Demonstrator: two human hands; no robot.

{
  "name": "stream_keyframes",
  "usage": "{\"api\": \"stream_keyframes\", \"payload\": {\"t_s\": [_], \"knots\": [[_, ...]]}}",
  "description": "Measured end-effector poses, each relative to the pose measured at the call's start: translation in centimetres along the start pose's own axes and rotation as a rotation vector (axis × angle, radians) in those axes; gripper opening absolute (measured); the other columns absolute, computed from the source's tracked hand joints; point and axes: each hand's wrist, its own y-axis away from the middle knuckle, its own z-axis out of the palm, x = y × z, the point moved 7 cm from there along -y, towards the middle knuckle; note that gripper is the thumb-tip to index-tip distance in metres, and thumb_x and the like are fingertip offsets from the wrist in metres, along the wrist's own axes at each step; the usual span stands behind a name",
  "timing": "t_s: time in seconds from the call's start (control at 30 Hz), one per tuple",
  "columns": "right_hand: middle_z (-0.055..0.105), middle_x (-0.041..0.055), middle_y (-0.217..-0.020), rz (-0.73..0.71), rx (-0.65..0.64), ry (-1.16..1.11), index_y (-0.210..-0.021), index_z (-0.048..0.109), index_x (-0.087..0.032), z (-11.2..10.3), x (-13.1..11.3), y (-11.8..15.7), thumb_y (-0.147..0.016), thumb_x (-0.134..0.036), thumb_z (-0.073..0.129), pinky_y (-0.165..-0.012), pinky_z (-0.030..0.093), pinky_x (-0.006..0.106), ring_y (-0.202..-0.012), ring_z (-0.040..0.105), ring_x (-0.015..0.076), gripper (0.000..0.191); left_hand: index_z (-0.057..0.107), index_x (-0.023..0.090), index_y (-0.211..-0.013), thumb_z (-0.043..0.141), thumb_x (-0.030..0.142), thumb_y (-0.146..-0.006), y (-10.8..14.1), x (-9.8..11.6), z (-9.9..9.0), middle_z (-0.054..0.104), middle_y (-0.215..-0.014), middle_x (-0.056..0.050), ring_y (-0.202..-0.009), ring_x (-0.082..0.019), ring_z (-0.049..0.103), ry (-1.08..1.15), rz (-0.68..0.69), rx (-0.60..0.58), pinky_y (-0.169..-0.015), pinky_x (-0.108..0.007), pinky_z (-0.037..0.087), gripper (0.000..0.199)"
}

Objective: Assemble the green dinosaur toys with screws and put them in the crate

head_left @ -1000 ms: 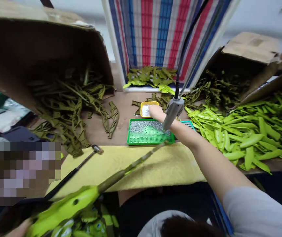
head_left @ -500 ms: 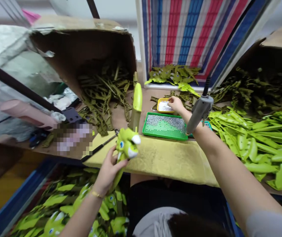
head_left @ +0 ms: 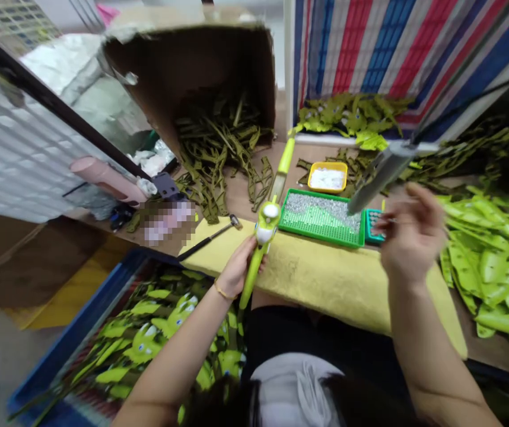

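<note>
"Hammer (head_left: 212, 238), just one, lies on yellow cloth (head_left: 312, 270); what is beside it?"

"Left hand (head_left: 239, 267), wrapped around one green toy (head_left: 269, 222), holding it tilted above the cloth."

"And farther right?"

"One green tray (head_left: 321, 236), one yellow tray (head_left: 327, 189), one teal tray (head_left: 374, 239); then the right hand (head_left: 410, 237), fingers bent, blur hiding whether it grips anything."

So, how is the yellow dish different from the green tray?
The yellow dish is smaller than the green tray. The dish holds white bits, while the tray holds silvery bits, gathered toward its far side. The dish stands farther back than the tray. Both are open-topped and roughly rectangular.
</note>
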Motion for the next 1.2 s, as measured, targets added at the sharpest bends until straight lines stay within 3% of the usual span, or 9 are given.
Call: {"api": "stream_keyframes", "payload": {"t_s": [0.07, 0.13, 0.2, 0.63, 0.83, 0.93, 1.03, 1.13, 1.2], "knots": [[0.063, 0.0004, -0.078, 0.117, -0.22, -0.122, -0.115, 0.057, -0.025, 4.5, -1.3, 3.4, -0.088, -0.038, 0.057, -0.05, 0.048, 0.024, -0.058, 0.056, 0.0097, 0.03, 0.051, 0.017, -0.092, 0.066, 0.052, -0.077, -0.1, -0.4, 1.1, 0.056, -0.06, 0.002, -0.047, -0.007, 0.049, 0.012, -0.038, -0.026, -0.044, -0.017, 0.038, 0.04], [0.064, 0.0004, -0.074, 0.159, -0.4, -0.153, -0.097, 0.064, -0.021, 8.7, -2.5, 5.5, -0.085, -0.034, 0.061, -0.053, 0.049, 0.024, -0.059, 0.058, 0.0095, 0.018, 0.051, 0.017, -0.089, 0.063, 0.052, -0.08, -0.2, -0.8, 2.2, 0.055, -0.059, 0.002, -0.045, -0.007, 0.048, 0.027, -0.058, -0.049, -0.043, -0.016, 0.037, 0.038], [0.066, 0.0007, -0.073, 0.14, -0.467, -0.122, -0.088, 0.066, -0.018, 11.1, -3.1, 6.2, -0.085, -0.032, 0.059, -0.056, 0.048, 0.024, -0.06, 0.058, 0.0088, 0.015, 0.051, 0.017, -0.089, 0.064, 0.052, -0.08, 0.0, -0.9, 2.7, 0.054, -0.06, 0.002, -0.045, -0.007, 0.048, 0.043, -0.049, -0.055, -0.042, -0.016, 0.036, 0.039], [0.066, -0.0004, -0.074, 0.034, -0.526, -0.036, -0.086, 0.065, -0.018, 13.7, -4.3, 6.0, -0.085, -0.026, 0.058, -0.058, 0.044, 0.023, -0.059, 0.054, 0.0072, 0.012, 0.053, 0.017, -0.088, 0.068, 0.056, -0.075, 0.3, -0.7, 1.0, 0.055, -0.062, 0.002, -0.046, -0.007, 0.049, 0.131, 0.029, -0.116, -0.042, -0.016, 0.037, 0.044], [0.064, -0.0019, -0.077, 0.087, -0.638, -0.128, -0.096, 0.052, -0.022, 16.4, -5.0, 7.1, -0.086, -0.028, 0.058, -0.059, 0.046, 0.024, -0.064, 0.058, 0.0084, 0.013, 0.052, 0.018, -0.088, 0.071, 0.054, -0.072, 0.4, -1.3, -0.7, 0.055, -0.062, 0.003, -0.048, -0.008, 0.051, 0.194, 0.045, -0.109, -0.042, -0.016, 0.038, 0.044], [0.064, -0.0014, -0.08, 0.168, -0.748, -0.236, -0.096, 0.046, -0.023, 19.1, -5.4, 8.4, -0.086, -0.031, 0.059, -0.06, 0.049, 0.024, -0.066, 0.06, 0.0089, 0.018, 0.053, 0.018, -0.089, 0.073, 0.053, -0.07, 1.7, -1.7, -3.5, 0.055, -0.06, 0.003, -0.048, -0.009, 0.051, 0.245, 0.057, -0.078, -0.041, -0.017, 0.037, 0.045], [0.065, -0.0004, -0.079, 0.244, -0.916, -0.232, -0.098, 0.047, -0.022, 23.9, -4.9, 9.8, -0.088, -0.042, 0.057, -0.057, 0.048, 0.024, -0.062, 0.059, 0.0099, 0.025, 0.054, 0.018, -0.094, 0.076, 0.05, -0.066, 4.5, -2.1, -9.0, 0.058, -0.061, 0.002, -0.048, -0.01, 0.052, 0.265, 0.108, 0.079, -0.041, -0.018, 0.039, 0.048], [0.068, 0.0055, -0.088, 0.146, -1.063, 0.094, -0.102, 0.055, -0.019, 30.5, -3.6, 11.2, -0.093, -0.043, 0.048, -0.069, 0.049, 0.028, -0.074, 0.063, 0.0141, 0.027, 0.053, 0.02, -0.099, 0.08, 0.046, -0.061, 8.4, -2.3, -15.4, 0.06, -0.063, 0.002, -0.048, -0.01, 0.053, 0.191, 0.228, 0.34, -0.042, -0.019, 0.041, 0.054], [0.07, 0.0105, -0.1, 0.05, -1.177, 0.323, -0.104, 0.061, -0.018, 35.2, -2.7, 12.6, -0.092, -0.039, 0.051, -0.081, 0.048, 0.032, -0.091, 0.064, 0.0198, 0.026, 0.052, 0.022, -0.103, 0.081, 0.045, -0.061, 10.9, -2.6, -18.4, 0.061, -0.065, 0.003, -0.049, -0.01, 0.054, 0.144, 0.269, 0.475, -0.043, -0.019, 0.042, 0.056]]}}
